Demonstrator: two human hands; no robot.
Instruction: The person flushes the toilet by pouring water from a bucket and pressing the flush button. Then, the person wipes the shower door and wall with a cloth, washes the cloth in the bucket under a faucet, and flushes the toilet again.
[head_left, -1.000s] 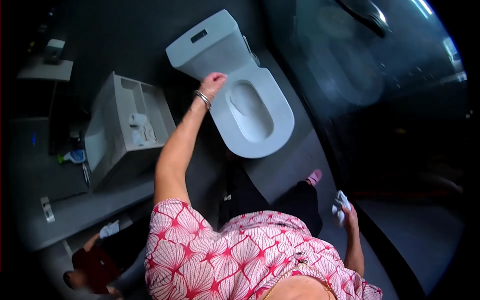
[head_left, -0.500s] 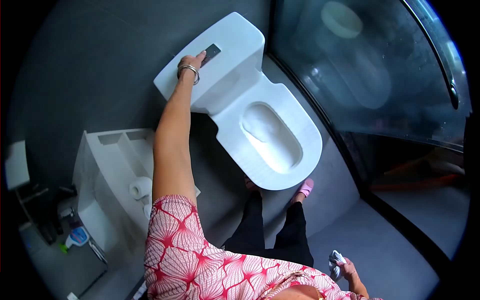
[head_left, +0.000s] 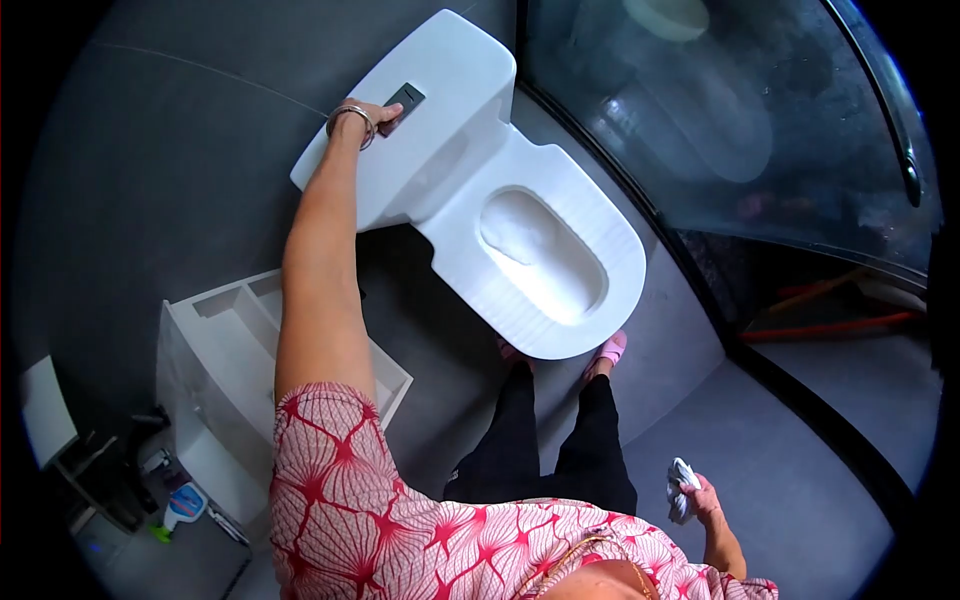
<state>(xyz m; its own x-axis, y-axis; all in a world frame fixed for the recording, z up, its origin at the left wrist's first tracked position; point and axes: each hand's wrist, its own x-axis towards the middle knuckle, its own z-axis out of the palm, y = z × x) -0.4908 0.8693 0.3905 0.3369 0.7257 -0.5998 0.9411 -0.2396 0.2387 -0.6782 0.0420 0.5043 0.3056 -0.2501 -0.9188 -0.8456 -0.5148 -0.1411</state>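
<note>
My left hand (head_left: 367, 115) rests on top of the white toilet tank (head_left: 445, 60), its thumb on the dark flush button plate (head_left: 404, 108). It holds nothing, and the thumb stands apart from the other fingers, which are partly hidden. A metal bangle circles the wrist. Low on the right, my right hand (head_left: 704, 498) is wrapped round a crumpled white cloth (head_left: 682, 490), away from the toilet. The toilet seat (head_left: 622, 250) is uncovered, and white shows inside the bowl (head_left: 540, 255).
A pale drawer unit (head_left: 225, 330) stands left of the toilet, partly behind my left arm. A spray bottle (head_left: 184, 503) lies at the lower left. The glass shower door (head_left: 720, 120) has a dark handle (head_left: 890, 120). Pink slippers (head_left: 612, 348) are by the toilet's front.
From above the seat's rear, my left hand has moved up onto the tank and the button. The view has shifted closer to the toilet. My right hand keeps the cloth.
</note>
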